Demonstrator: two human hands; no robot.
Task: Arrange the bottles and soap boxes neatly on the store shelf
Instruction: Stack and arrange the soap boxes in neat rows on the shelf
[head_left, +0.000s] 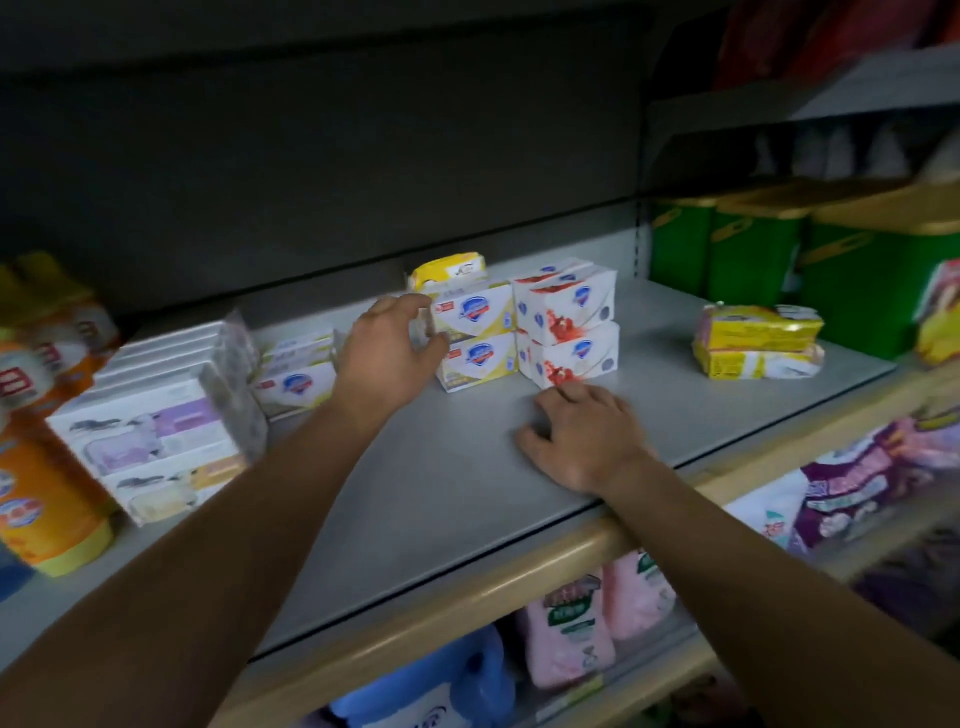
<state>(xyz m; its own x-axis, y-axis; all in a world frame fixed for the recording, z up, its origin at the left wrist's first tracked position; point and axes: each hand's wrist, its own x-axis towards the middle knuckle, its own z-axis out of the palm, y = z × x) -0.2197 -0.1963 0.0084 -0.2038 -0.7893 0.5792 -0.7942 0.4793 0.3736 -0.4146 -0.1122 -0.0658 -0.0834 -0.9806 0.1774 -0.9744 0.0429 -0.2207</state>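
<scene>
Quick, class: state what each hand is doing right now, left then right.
Left hand: open, fingers loosely curved beside the yellow-trimmed soap boxes, gripping nothing.
Right hand: open, resting flat on the shelf, holding nothing.

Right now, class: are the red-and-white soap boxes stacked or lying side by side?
Stacked. One red-and-white soap box sits squarely on another, both lying flat on the shelf, beside the yellow-and-white stack.
</scene>
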